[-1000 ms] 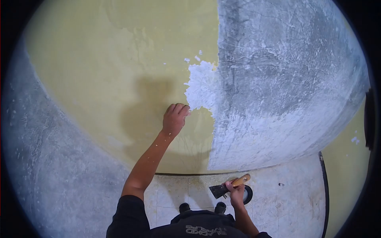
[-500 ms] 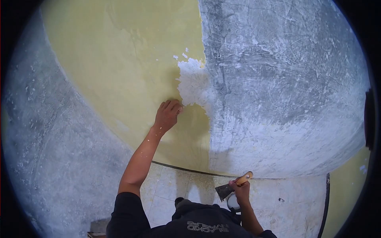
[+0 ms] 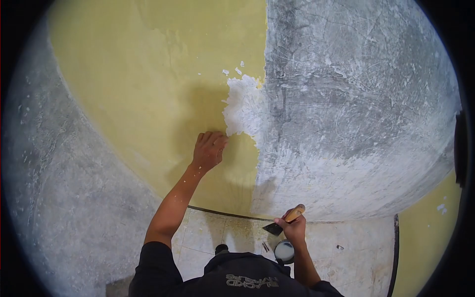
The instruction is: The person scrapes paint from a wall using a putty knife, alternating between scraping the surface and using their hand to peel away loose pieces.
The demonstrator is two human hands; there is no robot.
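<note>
My left hand is against the yellow painted wall, fingers curled and pinched together at the lower left edge of a bare white patch. Whatever lies between the fingertips is too small to make out. Pale flecks stick to that wrist and forearm. Lower right, my right hand grips a scraper by its wooden handle. Its dark, flat blade points left, apart from the wall. Ragged paint borders the patch, with small white chipped spots just above it.
Grey scraped wall spreads to the right, and another grey surface to the left. On the tiled floor stand a round container and a small narrow object. Yellowish crumbs lie along the wall's foot.
My right hand has moved up and left with the scraper, whose blade is now turned more to the left. My left hand stays at the patch edge. The view has shifted slightly.
</note>
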